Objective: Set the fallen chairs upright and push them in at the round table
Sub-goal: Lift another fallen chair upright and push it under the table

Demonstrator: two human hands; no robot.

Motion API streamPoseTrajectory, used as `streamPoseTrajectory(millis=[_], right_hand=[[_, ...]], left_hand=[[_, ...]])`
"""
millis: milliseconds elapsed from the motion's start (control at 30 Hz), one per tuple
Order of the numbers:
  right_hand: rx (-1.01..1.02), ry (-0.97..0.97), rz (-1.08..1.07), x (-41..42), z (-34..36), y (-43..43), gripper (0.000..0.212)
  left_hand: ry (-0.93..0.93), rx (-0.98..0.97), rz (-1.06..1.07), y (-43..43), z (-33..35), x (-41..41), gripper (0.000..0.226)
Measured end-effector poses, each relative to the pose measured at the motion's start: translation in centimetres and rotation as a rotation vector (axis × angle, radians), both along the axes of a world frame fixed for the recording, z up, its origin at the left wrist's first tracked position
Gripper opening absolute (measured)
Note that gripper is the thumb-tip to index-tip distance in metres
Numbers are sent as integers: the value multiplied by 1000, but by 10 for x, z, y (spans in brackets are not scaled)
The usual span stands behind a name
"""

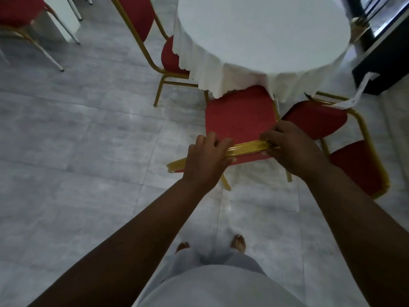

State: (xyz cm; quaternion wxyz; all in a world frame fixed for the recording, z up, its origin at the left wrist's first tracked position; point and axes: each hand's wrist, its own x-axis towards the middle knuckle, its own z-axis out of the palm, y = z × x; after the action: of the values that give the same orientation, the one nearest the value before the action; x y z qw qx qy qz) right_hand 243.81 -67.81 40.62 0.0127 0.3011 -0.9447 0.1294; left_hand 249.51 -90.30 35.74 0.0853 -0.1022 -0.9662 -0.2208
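A red chair with a gold frame (240, 118) stands upright just in front of me, its seat partly under the white cloth of the round table (261, 36). My left hand (208, 158) and my right hand (287, 145) both grip the gold top rail of its backrest. A second red chair (316, 120) lies tipped over on the floor to the right of it, close beside my right hand. A third red chair (170, 56) stands upright at the table's left side, its seat under the cloth.
Grey tiled floor spreads to the left and behind me. Another red chair (15, 12) and thin metal legs stand at the far left. A dark cabinet (385, 63) stands right of the table. My bare feet (238, 242) are close behind the chair.
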Motion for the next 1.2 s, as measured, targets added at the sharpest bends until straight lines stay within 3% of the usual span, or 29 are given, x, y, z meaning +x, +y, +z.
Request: streamPoseTrajectory(millis=[233, 567, 1200], right_hand=[[-62, 3, -41, -14, -4, 88, 36], [-135, 2, -123, -33, -24, 215, 39], [-215, -65, -293, -15, -74, 223, 32]], left_hand=[[-197, 76, 10, -27, -36, 2, 39], [-131, 29, -93, 71, -29, -46, 33], [-86, -63, -117, 84, -31, -66, 32]])
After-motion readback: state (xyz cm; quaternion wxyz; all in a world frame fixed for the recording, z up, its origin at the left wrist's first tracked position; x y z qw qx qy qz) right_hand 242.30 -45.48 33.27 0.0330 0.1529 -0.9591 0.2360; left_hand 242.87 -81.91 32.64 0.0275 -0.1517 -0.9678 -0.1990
